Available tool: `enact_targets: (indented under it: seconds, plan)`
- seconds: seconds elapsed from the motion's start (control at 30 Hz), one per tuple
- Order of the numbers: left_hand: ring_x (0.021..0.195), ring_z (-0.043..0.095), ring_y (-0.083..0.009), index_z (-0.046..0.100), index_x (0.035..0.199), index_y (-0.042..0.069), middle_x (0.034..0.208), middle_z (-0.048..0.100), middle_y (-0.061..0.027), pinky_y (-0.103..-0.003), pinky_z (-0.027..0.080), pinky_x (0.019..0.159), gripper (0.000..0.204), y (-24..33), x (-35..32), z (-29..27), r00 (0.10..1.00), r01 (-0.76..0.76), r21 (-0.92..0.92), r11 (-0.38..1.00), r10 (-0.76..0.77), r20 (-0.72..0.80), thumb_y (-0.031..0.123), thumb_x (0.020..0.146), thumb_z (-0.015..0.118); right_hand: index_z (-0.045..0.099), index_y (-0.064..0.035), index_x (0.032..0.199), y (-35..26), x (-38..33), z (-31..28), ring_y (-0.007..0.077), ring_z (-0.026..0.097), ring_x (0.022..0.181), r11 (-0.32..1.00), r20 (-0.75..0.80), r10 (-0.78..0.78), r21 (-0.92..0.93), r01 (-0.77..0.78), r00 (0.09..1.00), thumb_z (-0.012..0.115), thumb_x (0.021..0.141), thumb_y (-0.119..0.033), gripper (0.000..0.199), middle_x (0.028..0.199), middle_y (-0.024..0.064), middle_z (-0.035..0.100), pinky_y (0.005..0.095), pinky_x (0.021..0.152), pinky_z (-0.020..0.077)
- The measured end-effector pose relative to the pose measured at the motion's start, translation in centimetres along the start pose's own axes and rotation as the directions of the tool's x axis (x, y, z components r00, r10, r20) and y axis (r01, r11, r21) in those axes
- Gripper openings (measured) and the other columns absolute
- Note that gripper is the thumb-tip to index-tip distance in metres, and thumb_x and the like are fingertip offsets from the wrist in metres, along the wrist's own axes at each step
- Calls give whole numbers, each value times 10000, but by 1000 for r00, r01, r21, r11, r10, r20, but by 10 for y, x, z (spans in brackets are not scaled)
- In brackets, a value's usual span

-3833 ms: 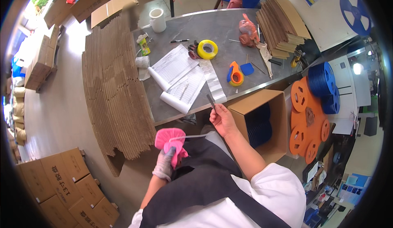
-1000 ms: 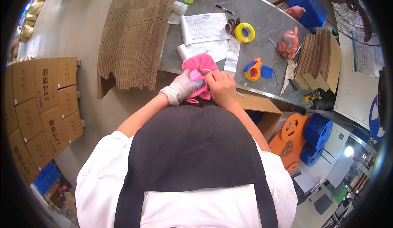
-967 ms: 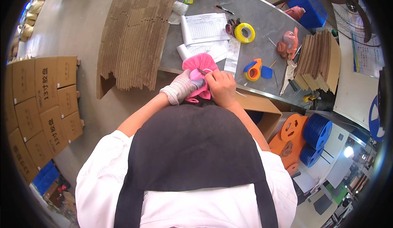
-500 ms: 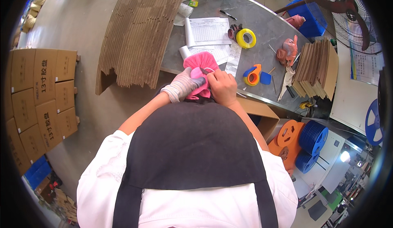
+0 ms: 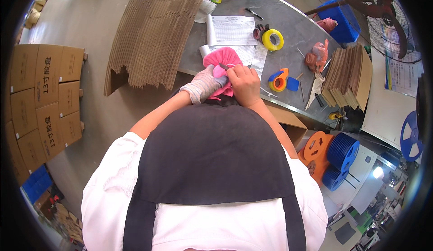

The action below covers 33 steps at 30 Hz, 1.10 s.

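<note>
A bright pink gathered cloth [image 5: 223, 57] is bunched up in front of my chest, at the near edge of the table. My left hand [image 5: 205, 84], in a pale knitted glove with grey fingertips, is closed on the cloth from the left, thumb on top. On the other side my bare right hand [image 5: 245, 84] pinches the cloth's edge with curled fingers. A thin white strip and a small dark piece show between the hands; what they are I cannot tell. Loose pink folds hang below the left fingers.
Beyond the hands, the grey table [image 5: 288, 25] bears printed sheets [image 5: 232, 30], a yellow tape roll [image 5: 272, 39], an orange-and-blue tape dispenser [image 5: 278, 80] and stacked cardboard [image 5: 349, 77]. Tall cardboard sheets [image 5: 151, 34] stand at left, boxes [image 5: 47, 93] further left. A fan [image 5: 385, 16] stands far right.
The view has shifted slightly. Both hands keep hold of the pink cloth; the left fingers have shifted a little on it, and the right hand stays curled at its edge.
</note>
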<state>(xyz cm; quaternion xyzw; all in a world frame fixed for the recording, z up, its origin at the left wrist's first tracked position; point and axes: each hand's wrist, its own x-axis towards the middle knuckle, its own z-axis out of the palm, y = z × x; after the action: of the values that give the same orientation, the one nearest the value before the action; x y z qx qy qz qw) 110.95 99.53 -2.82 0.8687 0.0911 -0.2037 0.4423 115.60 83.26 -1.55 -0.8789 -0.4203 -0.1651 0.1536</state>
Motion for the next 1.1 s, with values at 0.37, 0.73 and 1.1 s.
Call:
enact_targets:
  seconds: [0.37, 0.73, 1.1]
  plan:
    - [1003, 618, -352, 536, 1191, -22, 1050, 639, -243, -391, 478, 860, 655, 0, -15, -6, 980, 190, -248, 950, -200, -12, 474, 782, 661, 559, -168, 786, -4, -3, -9, 165, 546, 716, 999, 10, 12, -30, -12, 1000, 592, 768, -159, 39, 753, -17, 504, 321, 599, 392]
    - [923, 613, -238, 581, 1097, -12, 978, 646, -157, -353, 469, 814, 520, -7, -21, -6, 976, 201, -257, 945, -216, -30, 399, 804, 704, 561, -177, 795, -11, -7, -11, 176, 548, 715, 1000, 23, 29, 2, -29, 999, 591, 774, -158, 41, 760, -9, 496, 325, 586, 421]
    - [942, 625, -305, 550, 1126, -5, 998, 641, -202, -375, 478, 819, 535, -4, -23, -13, 981, 175, -237, 956, -189, -41, 395, 800, 689, 568, -163, 805, -11, -14, -12, 186, 556, 708, 997, 28, 73, 29, -73, 997, 595, 766, -150, 49, 765, 5, 504, 329, 570, 431]
